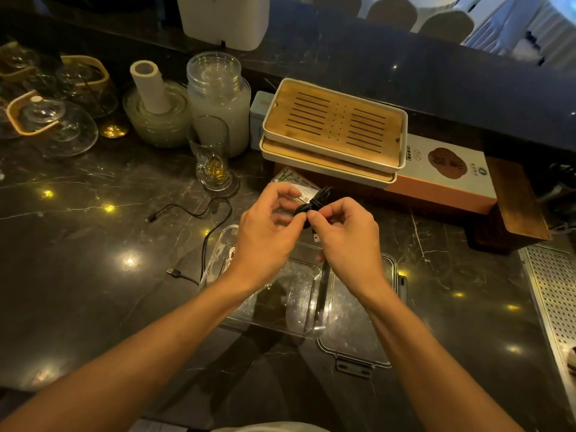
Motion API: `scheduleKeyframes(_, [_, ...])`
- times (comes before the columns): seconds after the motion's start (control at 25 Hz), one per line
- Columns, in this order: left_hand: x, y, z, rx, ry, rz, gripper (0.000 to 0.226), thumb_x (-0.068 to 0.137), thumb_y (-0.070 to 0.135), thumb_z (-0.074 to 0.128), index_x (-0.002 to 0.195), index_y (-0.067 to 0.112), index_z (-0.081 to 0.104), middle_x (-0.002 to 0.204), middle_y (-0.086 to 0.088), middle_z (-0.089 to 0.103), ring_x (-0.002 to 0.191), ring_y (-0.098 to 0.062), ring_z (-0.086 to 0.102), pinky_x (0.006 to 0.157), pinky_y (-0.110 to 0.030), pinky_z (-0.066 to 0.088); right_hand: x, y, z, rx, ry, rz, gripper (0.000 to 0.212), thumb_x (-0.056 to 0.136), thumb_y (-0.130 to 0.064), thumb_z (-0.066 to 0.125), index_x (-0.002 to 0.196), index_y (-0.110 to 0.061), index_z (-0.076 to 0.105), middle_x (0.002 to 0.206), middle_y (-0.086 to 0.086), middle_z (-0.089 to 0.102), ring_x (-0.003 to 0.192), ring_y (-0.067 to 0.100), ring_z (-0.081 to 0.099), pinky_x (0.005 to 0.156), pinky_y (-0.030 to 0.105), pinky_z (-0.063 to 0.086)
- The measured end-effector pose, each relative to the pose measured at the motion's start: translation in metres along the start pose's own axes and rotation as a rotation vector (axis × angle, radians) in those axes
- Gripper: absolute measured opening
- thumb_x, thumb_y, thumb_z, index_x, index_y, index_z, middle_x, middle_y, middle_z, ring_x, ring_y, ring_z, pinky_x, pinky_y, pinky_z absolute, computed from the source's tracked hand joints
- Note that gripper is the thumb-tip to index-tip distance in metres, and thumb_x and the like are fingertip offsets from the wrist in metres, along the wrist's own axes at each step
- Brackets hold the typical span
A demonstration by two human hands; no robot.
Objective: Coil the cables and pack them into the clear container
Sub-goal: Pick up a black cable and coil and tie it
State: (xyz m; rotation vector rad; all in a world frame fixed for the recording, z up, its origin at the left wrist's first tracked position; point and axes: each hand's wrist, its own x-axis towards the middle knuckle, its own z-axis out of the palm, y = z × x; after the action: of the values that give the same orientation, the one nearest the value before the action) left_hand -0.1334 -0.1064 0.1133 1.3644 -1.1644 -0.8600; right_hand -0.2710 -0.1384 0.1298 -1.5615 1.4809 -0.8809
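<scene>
Both hands are raised above the clear container (299,310) on the dark marble counter. My left hand (268,232) and my right hand (346,235) pinch a small coiled black cable (318,199) between them, fingers curled round it. A white plug end (316,237) hangs below my right thumb. A white cable (229,255) lies in the container's left end, partly hidden by my left wrist. Another black cable (202,219) lies uncoiled on the counter to the left. The clear lid (358,332) rests to the container's right.
Behind the hands stand stacked bamboo tea trays (336,126) on an orange box (442,176). A glass mug (212,154), a jar (218,98), stacked glass dishes and teapots crowd the back left. A perforated metal tray (554,294) borders the right.
</scene>
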Motion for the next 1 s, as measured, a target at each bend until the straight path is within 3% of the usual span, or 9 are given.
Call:
scheduleKeyframes(0.2, [0.009,-0.006,-0.009,-0.233,-0.060,-0.120,0.030,0.090,0.000,0.072,0.117,0.004,0.058,0.102,-0.013,0.073,0.085,-0.021,0.077,0.069,-0.030,0.063,0.003,0.002,-0.005,0.468,-0.205,0.228,0.030,0.096,-0.018,0.073,0.118,-0.004,0.058,0.073,0.013,0.058,0.044,0.011,0.050,0.043,0.029,0.051])
scheduleKeyframes(0.28, [0.009,-0.008,-0.010,-0.290,-0.082,-0.162,0.033,0.090,-0.002,0.071,0.119,0.001,0.057,0.102,-0.015,0.074,0.088,-0.024,0.077,0.070,-0.032,0.064,0.005,0.005,-0.008,0.453,-0.291,0.257,0.017,0.099,-0.021,0.070,0.104,-0.005,0.066,0.063,0.006,0.054,0.045,0.009,0.046,0.042,0.026,0.050])
scheduleKeyframes(0.36, [0.008,-0.012,-0.009,-0.353,-0.105,-0.207,0.031,0.090,-0.001,0.070,0.119,0.002,0.058,0.105,-0.016,0.074,0.093,-0.024,0.076,0.072,-0.033,0.064,0.009,0.009,-0.007,0.422,-0.298,0.280,0.023,0.098,-0.027,0.071,0.087,-0.008,0.064,0.061,-0.001,0.055,0.045,0.009,0.045,0.040,0.024,0.047])
scheduleKeyframes(0.48, [0.004,-0.024,-0.004,-0.391,-0.126,-0.296,0.027,0.093,-0.001,0.068,0.118,0.007,0.063,0.103,-0.016,0.073,0.094,-0.022,0.076,0.075,-0.031,0.063,0.017,0.022,0.000,0.398,-0.295,0.349,0.044,0.095,-0.039,0.072,0.100,0.005,0.067,0.082,0.009,0.064,0.047,0.010,0.051,0.042,0.026,0.049])
scheduleKeyframes(0.56, [0.001,-0.036,-0.003,-0.400,-0.084,-0.437,0.032,0.093,-0.002,0.067,0.123,0.007,0.062,0.094,-0.012,0.074,0.089,-0.022,0.077,0.076,-0.029,0.063,0.019,0.036,0.006,0.341,-0.327,0.378,0.048,0.095,-0.043,0.071,0.107,0.003,0.072,0.084,0.011,0.065,0.050,0.010,0.054,0.045,0.027,0.053])
scheduleKeyframes(0.68, [-0.007,-0.060,-0.005,-0.356,-0.009,-0.638,0.037,0.092,-0.004,0.067,0.128,0.001,0.059,0.096,-0.015,0.071,0.085,-0.021,0.077,0.077,-0.028,0.063,0.016,0.060,0.021,0.304,-0.376,0.455,0.036,0.100,-0.034,0.067,0.106,0.000,0.075,0.084,0.009,0.065,0.052,0.008,0.055,0.048,0.028,0.055])
scheduleKeyframes(0.84, [-0.030,-0.090,-0.009,-0.251,-0.008,-0.748,0.033,0.093,-0.002,0.067,0.125,0.000,0.062,0.113,-0.021,0.069,0.092,-0.025,0.076,0.073,-0.025,0.063,0.006,0.083,0.052,0.185,-0.435,0.539,0.026,0.104,-0.020,0.062,0.109,0.004,0.071,0.082,0.012,0.068,0.059,0.012,0.063,0.053,0.028,0.058])
scheduleKeyframes(1.0, [-0.045,-0.113,-0.022,-0.200,0.074,-0.823,0.029,0.096,-0.002,0.061,0.125,0.001,0.063,0.110,-0.019,0.072,0.092,-0.022,0.076,0.074,-0.025,0.062,-0.001,0.097,0.087,0.194,-0.484,0.625,0.016,0.102,-0.012,0.062,0.103,0.003,0.069,0.076,0.009,0.065,0.058,0.012,0.062,0.053,0.027,0.058])
